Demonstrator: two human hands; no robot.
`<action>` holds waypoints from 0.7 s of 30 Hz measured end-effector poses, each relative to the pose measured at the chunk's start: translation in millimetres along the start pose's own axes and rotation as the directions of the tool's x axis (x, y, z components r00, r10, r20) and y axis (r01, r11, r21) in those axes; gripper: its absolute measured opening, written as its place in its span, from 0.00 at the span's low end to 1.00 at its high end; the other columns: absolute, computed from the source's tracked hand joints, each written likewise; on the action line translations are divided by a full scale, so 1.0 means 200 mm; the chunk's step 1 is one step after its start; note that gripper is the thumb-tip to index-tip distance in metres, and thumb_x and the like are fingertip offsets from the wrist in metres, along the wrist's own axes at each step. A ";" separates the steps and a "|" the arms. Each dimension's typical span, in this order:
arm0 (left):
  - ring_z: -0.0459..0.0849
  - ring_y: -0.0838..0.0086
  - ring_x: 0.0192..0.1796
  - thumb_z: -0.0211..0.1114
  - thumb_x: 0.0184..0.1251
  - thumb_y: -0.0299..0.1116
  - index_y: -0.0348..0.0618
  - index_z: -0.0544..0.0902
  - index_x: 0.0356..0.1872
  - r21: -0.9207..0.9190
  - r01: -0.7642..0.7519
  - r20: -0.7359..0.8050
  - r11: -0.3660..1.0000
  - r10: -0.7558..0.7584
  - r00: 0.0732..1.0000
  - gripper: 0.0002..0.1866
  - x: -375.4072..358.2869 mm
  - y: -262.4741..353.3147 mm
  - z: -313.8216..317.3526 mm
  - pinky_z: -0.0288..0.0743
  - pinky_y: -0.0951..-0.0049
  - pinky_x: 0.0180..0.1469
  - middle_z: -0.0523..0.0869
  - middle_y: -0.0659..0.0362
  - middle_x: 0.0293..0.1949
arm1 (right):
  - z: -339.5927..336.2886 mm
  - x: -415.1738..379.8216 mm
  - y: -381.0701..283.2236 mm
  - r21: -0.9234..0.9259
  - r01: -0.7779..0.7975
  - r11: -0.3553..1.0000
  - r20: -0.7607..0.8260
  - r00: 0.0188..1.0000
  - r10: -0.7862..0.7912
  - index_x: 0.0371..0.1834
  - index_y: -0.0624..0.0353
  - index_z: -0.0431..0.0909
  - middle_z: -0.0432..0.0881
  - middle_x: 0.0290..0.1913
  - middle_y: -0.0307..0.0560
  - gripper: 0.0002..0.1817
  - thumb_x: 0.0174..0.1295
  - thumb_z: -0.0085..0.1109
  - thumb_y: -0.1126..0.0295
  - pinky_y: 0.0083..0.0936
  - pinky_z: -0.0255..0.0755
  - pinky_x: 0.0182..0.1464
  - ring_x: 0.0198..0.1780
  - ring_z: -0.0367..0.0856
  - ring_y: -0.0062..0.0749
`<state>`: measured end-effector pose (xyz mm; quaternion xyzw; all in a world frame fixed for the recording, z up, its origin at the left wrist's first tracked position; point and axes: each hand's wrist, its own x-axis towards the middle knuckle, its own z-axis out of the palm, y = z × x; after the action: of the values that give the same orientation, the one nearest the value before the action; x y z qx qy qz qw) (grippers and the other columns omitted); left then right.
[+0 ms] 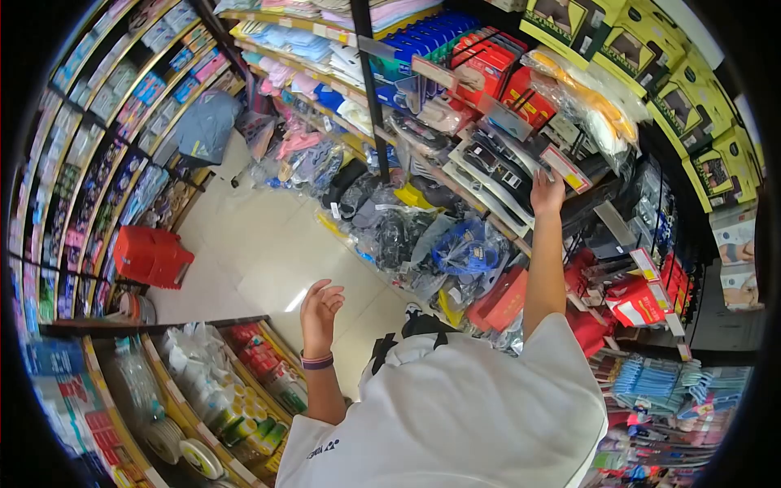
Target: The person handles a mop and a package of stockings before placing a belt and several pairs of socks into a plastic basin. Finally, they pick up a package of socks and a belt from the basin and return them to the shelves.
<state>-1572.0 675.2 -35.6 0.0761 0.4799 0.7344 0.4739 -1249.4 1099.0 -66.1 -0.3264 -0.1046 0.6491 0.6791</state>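
Note:
My right hand (547, 193) reaches out to a hanging rack, its fingers extended at the edge of white-backed packs (492, 175) with black goods inside. Right beside those fingers is a red, white and yellow price tag (566, 168). Whether the fingertips press on a pack or the tag is hard to make out. My left hand (322, 311), with a band at the wrist, is raised over the aisle floor. Its fingers are loosely bent and apart, and nothing is in it.
Plastic-wrapped goods (399, 232) are heaped along the foot of the rack. Yellow-green boxes (691, 106) line the upper right. Across the tiled floor (260, 236) stands a red plastic stool (152, 256). A low shelf unit (183, 407) of packaged goods is at lower left.

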 end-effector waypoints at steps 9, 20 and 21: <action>0.77 0.71 0.37 0.51 0.63 0.35 0.38 0.71 0.48 0.008 0.165 0.114 0.986 -0.165 0.980 0.15 0.19 -0.02 -0.07 0.71 0.74 0.43 0.80 0.53 0.38 | 0.03 -0.29 -0.07 -0.136 -0.037 0.990 0.176 0.983 0.060 0.57 0.60 0.61 0.64 0.57 0.54 0.20 0.62 0.43 0.69 0.35 0.65 0.57 0.60 0.65 0.49; 0.77 0.73 0.37 0.51 0.63 0.33 0.39 0.71 0.47 0.156 0.243 0.375 0.957 -0.285 0.882 0.14 0.38 0.09 -0.20 0.71 0.74 0.44 0.79 0.54 0.38 | -0.50 -1.15 -0.21 -0.140 0.086 0.986 -0.032 0.995 -0.092 0.56 0.56 0.67 0.73 0.51 0.47 0.19 0.63 0.43 0.64 0.24 0.68 0.45 0.43 0.73 0.31; 0.77 0.73 0.37 0.52 0.63 0.33 0.39 0.71 0.47 0.173 0.243 0.402 0.954 -0.294 0.867 0.14 0.39 0.10 -0.23 0.71 0.74 0.44 0.79 0.54 0.38 | -0.59 -1.24 -0.23 -0.134 0.123 0.983 -0.043 0.991 -0.129 0.56 0.56 0.67 0.74 0.50 0.45 0.19 0.62 0.44 0.64 0.24 0.68 0.44 0.42 0.73 0.30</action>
<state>-1651.8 704.8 -71.3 0.1937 0.4135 0.5976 0.6591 -1178.8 828.8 -60.4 -0.3795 -0.1499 0.5880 0.6984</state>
